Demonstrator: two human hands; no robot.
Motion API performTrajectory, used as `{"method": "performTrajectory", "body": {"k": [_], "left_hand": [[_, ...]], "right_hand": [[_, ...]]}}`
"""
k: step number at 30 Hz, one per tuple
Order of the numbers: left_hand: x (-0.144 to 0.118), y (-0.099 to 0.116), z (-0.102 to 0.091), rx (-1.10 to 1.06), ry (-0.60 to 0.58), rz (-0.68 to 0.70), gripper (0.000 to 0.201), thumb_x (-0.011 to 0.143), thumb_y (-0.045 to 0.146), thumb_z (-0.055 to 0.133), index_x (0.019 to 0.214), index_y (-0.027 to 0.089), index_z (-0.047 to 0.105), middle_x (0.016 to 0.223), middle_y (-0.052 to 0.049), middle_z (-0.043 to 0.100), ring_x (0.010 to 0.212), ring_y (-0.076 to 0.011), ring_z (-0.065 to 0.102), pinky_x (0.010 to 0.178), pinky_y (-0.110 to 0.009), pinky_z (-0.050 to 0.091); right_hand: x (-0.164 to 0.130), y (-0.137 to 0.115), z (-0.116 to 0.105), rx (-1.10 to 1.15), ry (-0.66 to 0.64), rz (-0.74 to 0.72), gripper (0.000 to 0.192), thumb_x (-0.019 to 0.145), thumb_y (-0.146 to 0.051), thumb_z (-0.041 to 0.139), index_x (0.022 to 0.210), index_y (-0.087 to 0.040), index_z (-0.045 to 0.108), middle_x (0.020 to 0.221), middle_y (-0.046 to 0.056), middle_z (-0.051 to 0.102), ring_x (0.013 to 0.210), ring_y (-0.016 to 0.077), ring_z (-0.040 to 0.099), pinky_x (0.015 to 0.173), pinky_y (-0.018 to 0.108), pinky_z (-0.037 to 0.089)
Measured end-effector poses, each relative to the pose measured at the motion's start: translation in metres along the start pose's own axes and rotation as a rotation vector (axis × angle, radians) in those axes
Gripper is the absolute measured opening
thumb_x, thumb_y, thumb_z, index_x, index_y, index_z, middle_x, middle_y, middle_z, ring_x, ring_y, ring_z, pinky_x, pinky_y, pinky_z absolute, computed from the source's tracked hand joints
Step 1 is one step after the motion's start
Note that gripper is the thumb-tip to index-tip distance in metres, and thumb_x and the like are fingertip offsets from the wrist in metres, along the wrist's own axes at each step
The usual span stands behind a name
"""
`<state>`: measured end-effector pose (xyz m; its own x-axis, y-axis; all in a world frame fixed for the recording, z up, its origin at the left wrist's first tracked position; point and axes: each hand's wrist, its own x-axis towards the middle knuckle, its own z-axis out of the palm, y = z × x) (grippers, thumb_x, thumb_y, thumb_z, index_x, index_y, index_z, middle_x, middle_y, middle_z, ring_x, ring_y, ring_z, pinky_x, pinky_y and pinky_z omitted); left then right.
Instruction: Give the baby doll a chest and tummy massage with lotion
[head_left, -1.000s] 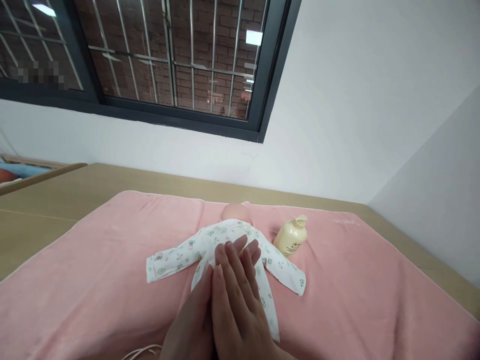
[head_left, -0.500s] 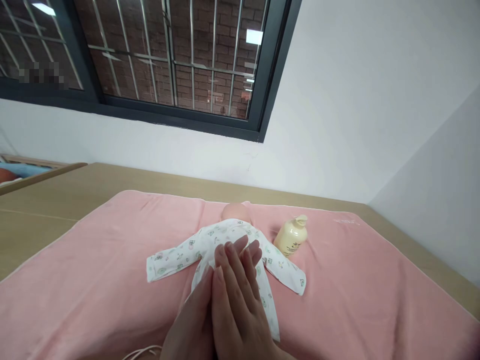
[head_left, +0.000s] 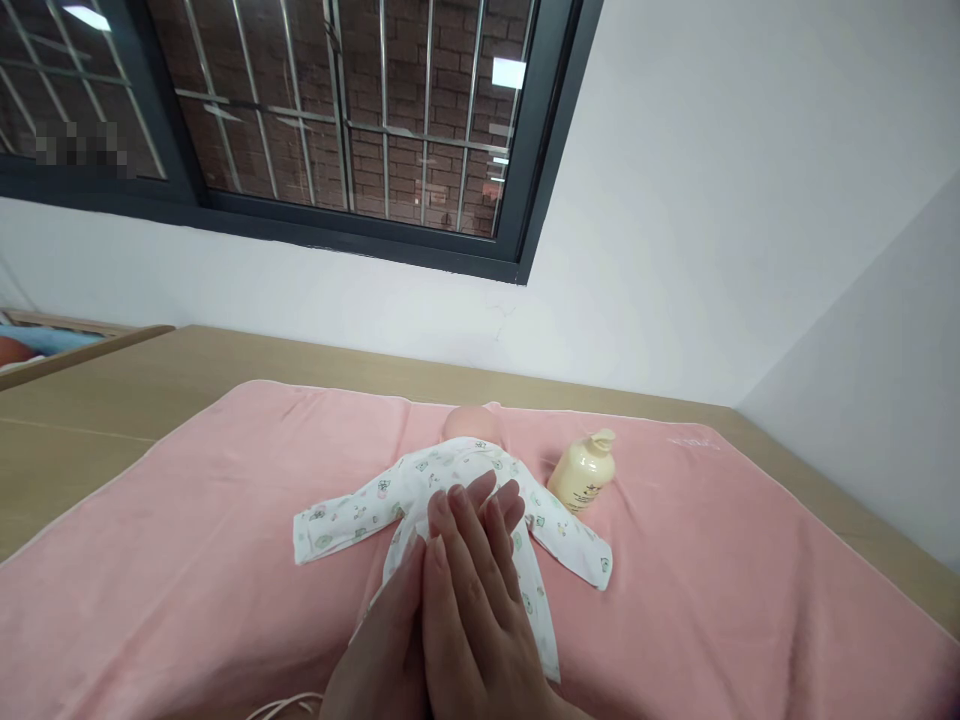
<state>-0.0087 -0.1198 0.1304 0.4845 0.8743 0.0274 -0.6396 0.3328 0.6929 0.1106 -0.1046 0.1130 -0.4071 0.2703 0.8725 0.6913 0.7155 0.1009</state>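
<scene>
My left hand [head_left: 379, 635] and my right hand [head_left: 484, 625] are pressed palm to palm in the lower middle of the view, fingers stretched forward. The right hand covers much of the left, and any thing between the palms is hidden. Just beyond them lies a white long-sleeved baby garment [head_left: 431, 480] with a small green print, its sleeves spread to both sides. A round, skin-coloured, doll-like head [head_left: 471, 423] shows at its collar. To the right, beside one sleeve, is a pale yellow pump bottle [head_left: 582, 474] with dark lettering. My hands block the middle of the garment.
A pink blanket [head_left: 225, 520] is spread over a wooden surface [head_left: 217, 350]. Behind it rise a white wall [head_left: 675, 200] and a dark-framed window [head_left: 360, 235] with metal bars. A pale cord [head_left: 289, 703] lies at the bottom edge. Bluish cloth [head_left: 56, 341] shows at far left.
</scene>
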Motion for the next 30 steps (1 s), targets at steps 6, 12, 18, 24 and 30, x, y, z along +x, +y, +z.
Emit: {"method": "performTrajectory", "body": {"k": [6,12,18,24,30], "left_hand": [[0.0,-0.002,-0.003,-0.006,-0.043,0.025,0.052,0.107,0.046,0.026,0.153,0.035,0.048,0.16,0.003,0.047,0.159,-0.0256,0.011,0.128,-0.052,0.019],[0.001,-0.006,-0.008,-0.087,-0.126,0.021,0.052,0.107,0.048,0.036,0.156,0.033,0.041,0.169,0.004,0.031,0.16,-0.0264,0.001,0.132,-0.048,0.002],[-0.001,-0.003,-0.007,-0.134,-0.124,-0.026,0.055,0.106,0.047,0.036,0.159,0.03,0.036,0.171,0.003,0.028,0.16,-0.0264,0.0,0.132,-0.047,0.002],[-0.005,-0.002,-0.003,-0.167,-0.103,-0.052,0.054,0.105,0.048,0.04,0.157,0.036,0.039,0.169,0.005,0.033,0.161,-0.0237,0.004,0.133,-0.044,0.006],[-0.005,0.0,-0.005,-0.117,-0.062,-0.044,0.057,0.104,0.054,0.04,0.158,0.036,0.039,0.168,0.004,0.035,0.161,-0.0248,0.006,0.133,-0.044,0.008]], "right_hand": [[-0.002,-0.002,0.002,0.029,-0.008,0.006,0.04,0.101,-0.015,0.043,0.139,-0.008,0.055,0.156,0.017,0.048,0.153,0.0318,0.032,0.121,0.057,0.039],[0.003,0.0,-0.002,-0.013,0.009,0.0,0.039,0.103,-0.016,0.036,0.135,-0.011,0.058,0.152,0.014,0.055,0.152,0.0285,0.035,0.119,0.053,0.043],[-0.005,-0.004,0.003,-0.008,0.026,0.015,0.038,0.102,-0.015,0.041,0.135,-0.008,0.059,0.156,0.016,0.048,0.153,0.0312,0.03,0.123,0.055,0.036],[-0.018,-0.008,0.01,-0.002,0.016,0.027,0.039,0.099,-0.02,0.052,0.137,-0.012,0.059,0.154,0.016,0.052,0.153,0.0356,0.026,0.123,0.063,0.03],[-0.018,-0.011,0.01,0.01,0.04,0.072,0.049,0.099,-0.02,0.053,0.147,-0.01,0.05,0.157,0.019,0.046,0.152,0.0372,0.028,0.121,0.064,0.032]]}}
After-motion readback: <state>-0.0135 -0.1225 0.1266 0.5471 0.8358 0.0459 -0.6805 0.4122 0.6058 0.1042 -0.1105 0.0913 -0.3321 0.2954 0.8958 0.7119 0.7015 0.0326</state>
